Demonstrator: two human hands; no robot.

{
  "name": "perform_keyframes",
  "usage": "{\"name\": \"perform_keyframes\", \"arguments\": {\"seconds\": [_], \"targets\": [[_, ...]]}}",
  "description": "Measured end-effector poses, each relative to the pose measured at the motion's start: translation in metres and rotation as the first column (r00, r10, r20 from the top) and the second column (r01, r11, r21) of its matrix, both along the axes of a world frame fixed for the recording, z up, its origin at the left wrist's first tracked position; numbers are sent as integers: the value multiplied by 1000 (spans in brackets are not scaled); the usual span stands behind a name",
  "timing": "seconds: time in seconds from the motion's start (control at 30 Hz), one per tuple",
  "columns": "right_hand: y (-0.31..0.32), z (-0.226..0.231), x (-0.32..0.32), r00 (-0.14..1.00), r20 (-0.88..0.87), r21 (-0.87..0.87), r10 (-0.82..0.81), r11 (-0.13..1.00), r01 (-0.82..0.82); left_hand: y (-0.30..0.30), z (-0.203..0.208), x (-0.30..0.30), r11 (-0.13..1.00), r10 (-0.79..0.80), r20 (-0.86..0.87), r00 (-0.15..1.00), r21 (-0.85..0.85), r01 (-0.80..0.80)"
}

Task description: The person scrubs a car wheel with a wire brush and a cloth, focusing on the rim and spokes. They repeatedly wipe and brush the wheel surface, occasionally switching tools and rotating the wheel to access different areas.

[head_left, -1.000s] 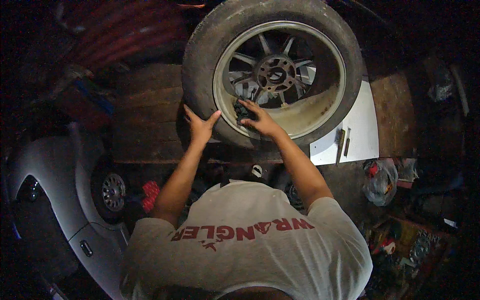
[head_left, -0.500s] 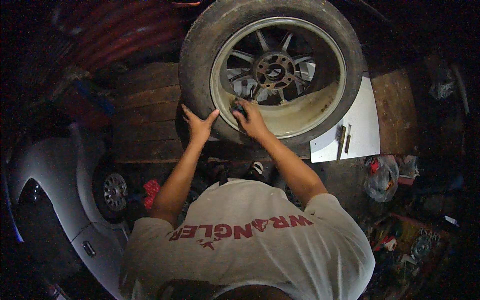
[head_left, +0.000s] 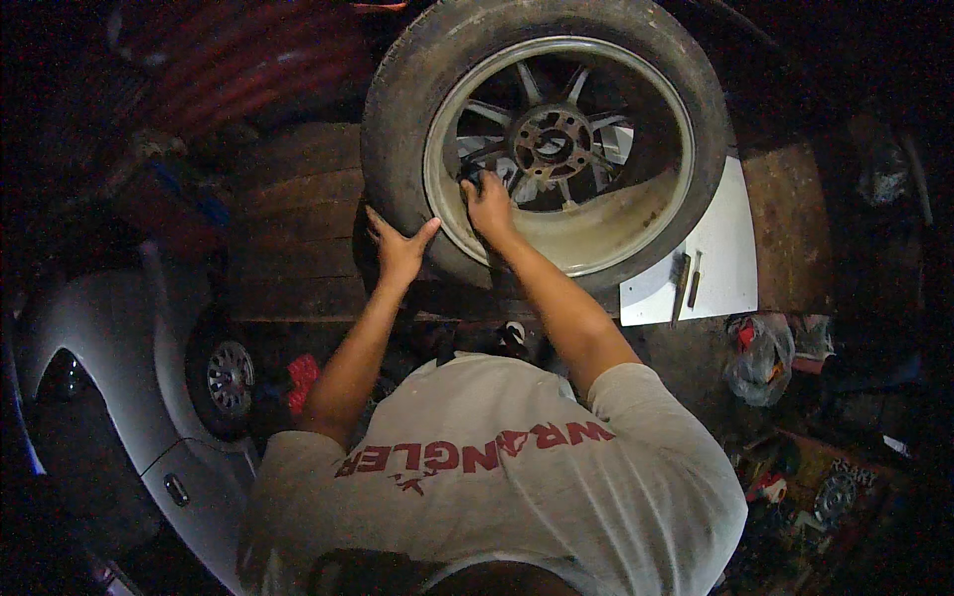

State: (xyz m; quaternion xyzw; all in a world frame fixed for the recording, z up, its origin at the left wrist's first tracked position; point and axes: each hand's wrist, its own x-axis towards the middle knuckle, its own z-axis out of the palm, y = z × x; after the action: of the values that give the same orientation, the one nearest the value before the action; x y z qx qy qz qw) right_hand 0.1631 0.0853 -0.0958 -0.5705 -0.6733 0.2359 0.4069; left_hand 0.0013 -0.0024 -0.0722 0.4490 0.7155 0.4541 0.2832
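Note:
A tyre (head_left: 395,129) mounted on a dusty alloy wheel (head_left: 596,253) leans in front of me, its hollow inner side facing me. My left hand (head_left: 400,253), thumb and fingers spread, rests on the lower left of the tyre's sidewall. Inside the wheel's barrel, at its lower left, my right hand (head_left: 488,211) presses against the pale, dirty inner wall. Its fingers are curled round a small dark pad-like thing (head_left: 471,182), mostly hidden. Spokes and a hub with bolt holes show beyond it.
Wooden planks (head_left: 298,214) lie behind and left of the wheel. A white board (head_left: 723,243) at the right carries a brush (head_left: 681,290) and a thin tool (head_left: 695,279). A silver car (head_left: 149,368) stands at left. A clear plastic bag (head_left: 760,363) lies at lower right.
My right hand has slid up and slightly left along the inside of the barrel with the dark pad-like thing. My left hand stays on the tyre.

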Motion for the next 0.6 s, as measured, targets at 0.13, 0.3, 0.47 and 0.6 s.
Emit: {"name": "perform_keyframes", "arguments": {"seconds": [0.13, 0.3, 0.47, 0.6], "targets": [[-37, 3, 62, 969, 122, -102, 215, 974, -204, -2, 2, -3, 999, 32, -21, 999, 35, -31], [-44, -13, 85, 970, 195, -163, 143, 980, -111, -1, 6, -3, 998, 21, -32, 999, 67, -19], [-12, 11, -1, 994, -96, -83, -52, 996, 44, 2, 1, -5, 1000, 16, -67, 998, -12, -17], [-2, 23, -6, 995, -81, 5, 60, 998, -60, 2, -1, -19, 1000, -21, -40, 999, 21, 22]]}}
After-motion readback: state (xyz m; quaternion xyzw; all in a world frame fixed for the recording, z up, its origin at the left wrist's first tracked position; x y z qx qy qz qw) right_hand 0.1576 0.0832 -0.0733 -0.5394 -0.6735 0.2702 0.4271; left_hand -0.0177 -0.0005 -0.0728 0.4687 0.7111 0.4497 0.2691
